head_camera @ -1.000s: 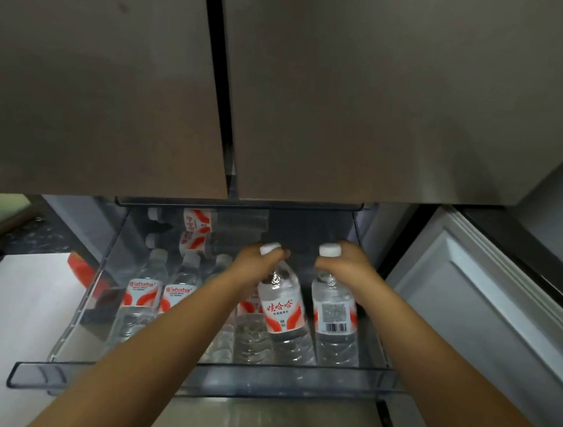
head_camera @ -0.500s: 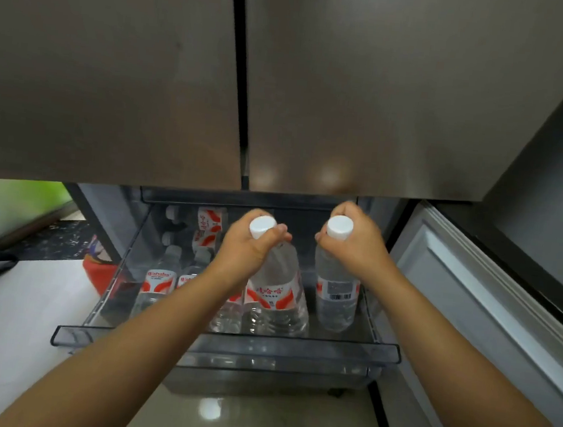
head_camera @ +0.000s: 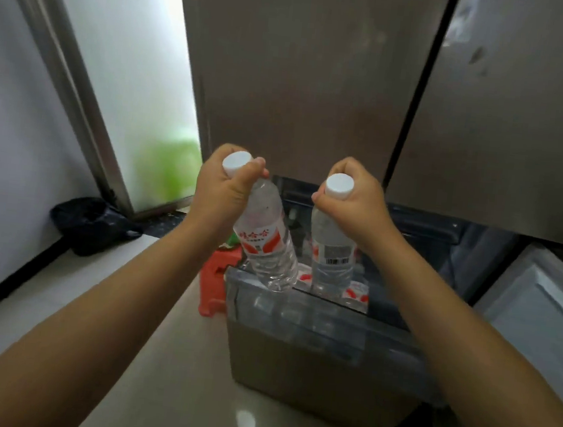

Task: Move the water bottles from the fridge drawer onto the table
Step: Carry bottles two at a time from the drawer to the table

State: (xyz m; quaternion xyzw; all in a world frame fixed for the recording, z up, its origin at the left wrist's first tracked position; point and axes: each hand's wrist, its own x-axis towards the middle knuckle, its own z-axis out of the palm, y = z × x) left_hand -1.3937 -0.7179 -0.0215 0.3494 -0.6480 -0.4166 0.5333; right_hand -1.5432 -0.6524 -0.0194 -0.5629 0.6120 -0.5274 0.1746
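My left hand (head_camera: 222, 187) grips the neck of a clear water bottle (head_camera: 267, 243) with a white cap and red label, tilted and lifted above the fridge drawer (head_camera: 298, 314). My right hand (head_camera: 357, 200) grips the neck of a second bottle (head_camera: 332, 256), which hangs upright above the drawer, barcode side toward me. The transparent drawer stands pulled out below both hands. More red-labelled bottles (head_camera: 355, 292) lie inside it, mostly hidden. No table is in view.
Closed brown fridge doors (head_camera: 303, 77) rise behind the hands. An open white lower door (head_camera: 532, 306) stands at the right. A red plastic stool (head_camera: 214, 275) sits left of the drawer, and a black bag (head_camera: 89, 226) lies by the glass door at left.
Both hands have raised their bottles out of the drawer, higher than before. The left bottle has tilted. The view has swung left, showing the glass door and floor.
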